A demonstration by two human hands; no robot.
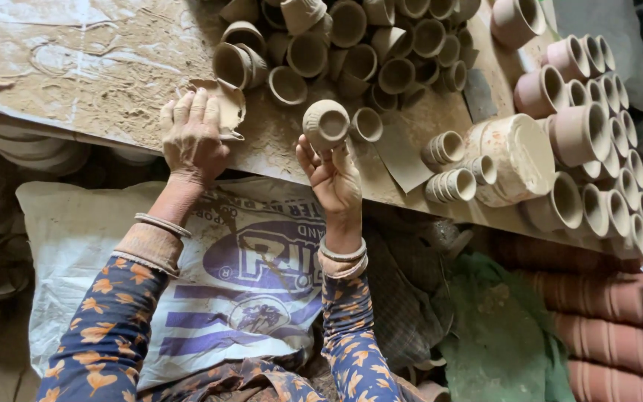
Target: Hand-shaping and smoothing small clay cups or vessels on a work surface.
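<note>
Across the dusty wooden board (76,67) sat a big heap of unfired clay cups (366,45), and just in front of it the left hand (193,138) pressed flat on a scrap of sandpaper (225,104) while the right hand (334,175) gripped one small clay cup (326,124) in its fingertips.

Right hand (334,175) held small unfired clay cup (326,123) by fingertips, mouth facing camera, just above board edge. Left hand (193,136) lay flat on dusty wooden board (91,67), fingers pressing scrap of abrasive paper (225,104). Heap of grey clay cups (359,45) beyond. Stacked rows of pinkish cups (597,126) to right. Printed sack (247,275) covered lap.
</note>
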